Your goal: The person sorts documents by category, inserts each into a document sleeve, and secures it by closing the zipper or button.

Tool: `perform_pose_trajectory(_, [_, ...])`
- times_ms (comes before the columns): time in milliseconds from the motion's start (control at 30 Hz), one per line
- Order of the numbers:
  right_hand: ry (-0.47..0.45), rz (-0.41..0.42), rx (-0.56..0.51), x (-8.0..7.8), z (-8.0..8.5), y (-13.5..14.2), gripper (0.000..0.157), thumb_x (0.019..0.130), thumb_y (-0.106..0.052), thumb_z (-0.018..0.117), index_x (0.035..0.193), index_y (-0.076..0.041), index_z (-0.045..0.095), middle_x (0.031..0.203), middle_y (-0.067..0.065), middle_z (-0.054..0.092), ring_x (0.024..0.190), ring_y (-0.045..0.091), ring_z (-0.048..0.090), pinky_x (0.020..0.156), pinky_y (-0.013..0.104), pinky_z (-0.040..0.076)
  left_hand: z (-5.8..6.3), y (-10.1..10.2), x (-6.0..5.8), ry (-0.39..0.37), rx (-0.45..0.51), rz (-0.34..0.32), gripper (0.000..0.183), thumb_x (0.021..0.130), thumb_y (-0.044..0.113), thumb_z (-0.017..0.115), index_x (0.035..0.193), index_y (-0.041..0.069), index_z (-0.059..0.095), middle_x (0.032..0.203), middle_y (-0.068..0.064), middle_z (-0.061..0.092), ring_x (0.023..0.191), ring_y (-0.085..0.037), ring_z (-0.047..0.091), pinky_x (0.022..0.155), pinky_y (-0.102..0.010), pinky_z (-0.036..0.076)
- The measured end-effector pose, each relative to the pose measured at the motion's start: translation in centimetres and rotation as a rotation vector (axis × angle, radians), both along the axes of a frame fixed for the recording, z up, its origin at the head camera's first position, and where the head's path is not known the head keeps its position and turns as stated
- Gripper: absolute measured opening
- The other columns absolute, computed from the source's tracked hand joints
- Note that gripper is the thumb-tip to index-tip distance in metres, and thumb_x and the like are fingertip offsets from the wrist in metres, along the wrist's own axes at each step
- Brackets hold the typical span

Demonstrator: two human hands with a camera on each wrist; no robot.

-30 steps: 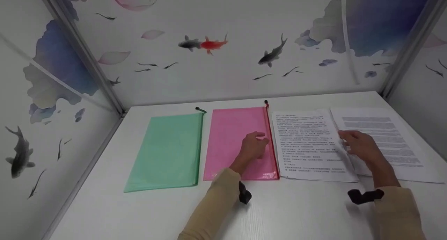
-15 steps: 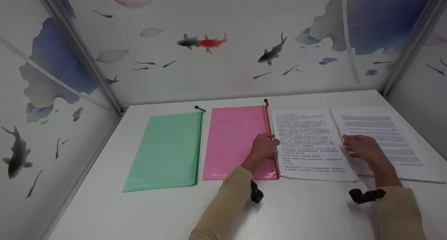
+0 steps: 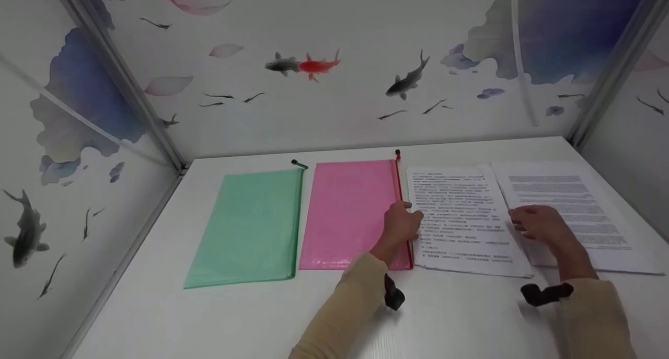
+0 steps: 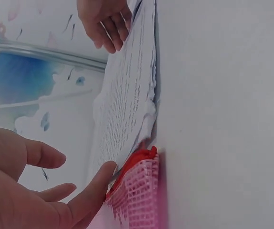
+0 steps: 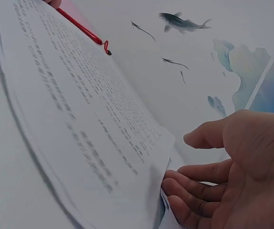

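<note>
A stack of printed sheets [image 3: 460, 218] lies on the table between my two hands. My left hand [image 3: 400, 227] is at its left edge, over the red zipper side of a pink zip pouch [image 3: 347, 212]. In the left wrist view, an extended finger [image 4: 97, 183] touches the paper's edge beside the red zipper, thumb raised and apart. My right hand [image 3: 541, 224] is at the stack's right edge. Its fingertips [image 5: 172, 183] press against that edge in the right wrist view, with the thumb held away from the paper.
A second printed stack [image 3: 601, 218] lies to the right, partly beneath my right hand. At the left is a green zip pouch [image 3: 248, 226] with a dark pull at its top corner. White panels [image 3: 334, 113] painted with fish enclose the table's back and sides.
My left hand has moved right, from above the pink pouch to the stack's left edge. The right hand has slid slightly toward me along the right edge. The stack has shifted a little toward me.
</note>
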State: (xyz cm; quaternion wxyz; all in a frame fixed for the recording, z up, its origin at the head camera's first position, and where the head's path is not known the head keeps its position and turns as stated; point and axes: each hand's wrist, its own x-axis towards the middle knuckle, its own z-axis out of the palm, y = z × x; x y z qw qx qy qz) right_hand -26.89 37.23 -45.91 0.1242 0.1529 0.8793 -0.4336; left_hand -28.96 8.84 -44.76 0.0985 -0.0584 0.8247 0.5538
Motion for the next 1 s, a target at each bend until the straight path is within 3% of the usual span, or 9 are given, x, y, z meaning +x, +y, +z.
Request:
perform_pose_trajectory(200, [-0.028,0.009,-0.015,-0.1,0.1,-0.3,0.081,0.102,-0.048,0.048,0.153,0.011,0.024,0.155,0.034,0.032,0.139,0.045,0.041,0.108,0.046,0.046,-0.3,-0.5,-0.6,-0.022,0.062,0.023,0.044,0.094,0.012,0.064,0.135,0.001,0.057,0.123,-0.013,0.066,0.083,-0.017,0.064,0.079,-0.033,0.058])
perform_pose_trajectory(300, [-0.028,0.023,-0.019,-0.2,0.2,-0.6,0.080,0.100,-0.045,0.053,0.152,0.010,0.028,0.151,0.032,0.039,0.129,0.039,0.053,0.099,0.039,0.051,-0.8,-0.7,-0.8,-0.029,0.061,0.033,0.043,0.091,0.008,0.066,0.133,0.000,0.059,0.123,-0.013,0.067,0.092,-0.019,0.063,0.087,-0.036,0.056])
perform_pose_trajectory(400, [-0.027,0.028,-0.014,-0.2,0.1,-0.8,0.076,0.099,-0.040,0.058,0.150,0.010,0.032,0.143,0.029,0.050,0.108,0.025,0.063,0.083,0.027,0.051,-1.3,-0.8,-0.9,-0.021,0.050,0.037,0.040,0.089,0.003,0.065,0.129,-0.001,0.063,0.122,-0.013,0.069,0.098,-0.020,0.063,0.093,-0.038,0.056])
perform_pose_trajectory(533, [-0.027,0.026,0.002,-0.4,0.1,-0.9,0.070,0.099,-0.034,0.059,0.149,0.009,0.035,0.137,0.026,0.055,0.096,0.017,0.063,0.071,0.019,0.046,-1.7,-0.9,-1.0,0.000,0.059,0.026,0.032,0.089,-0.003,0.060,0.119,-0.001,0.070,0.106,-0.011,0.074,0.087,-0.019,0.067,0.083,-0.036,0.058])
perform_pose_trajectory(633, [-0.015,0.032,-0.008,-0.4,0.1,-1.0,0.068,0.099,-0.032,0.059,0.150,0.008,0.035,0.137,0.026,0.055,0.097,0.019,0.063,0.074,0.021,0.046,-1.7,-1.1,-1.0,-0.003,0.080,0.018,0.030,0.088,-0.005,0.060,0.115,0.001,0.073,0.096,-0.008,0.075,0.078,-0.016,0.067,0.071,-0.031,0.056])
perform_pose_trajectory(800, [0.018,0.055,-0.035,-0.3,0.3,-1.0,0.068,0.100,-0.032,0.060,0.150,0.006,0.035,0.134,0.022,0.060,0.096,0.016,0.065,0.079,0.024,0.051,-1.5,-1.6,-1.3,-0.016,0.145,0.030,0.031,0.088,-0.006,0.063,0.116,0.003,0.072,0.095,-0.009,0.075,0.073,-0.014,0.066,0.063,-0.027,0.053])
perform_pose_trajectory(1000, [0.034,0.070,-0.092,-0.1,0.6,-1.1,0.071,0.100,-0.035,0.060,0.153,0.003,0.033,0.129,0.013,0.066,0.095,0.010,0.067,0.079,0.023,0.055,-1.5,-2.2,-1.7,-0.009,0.144,0.056,0.029,0.088,-0.004,0.065,0.115,0.004,0.073,0.098,-0.009,0.074,0.076,-0.015,0.066,0.064,-0.026,0.052])
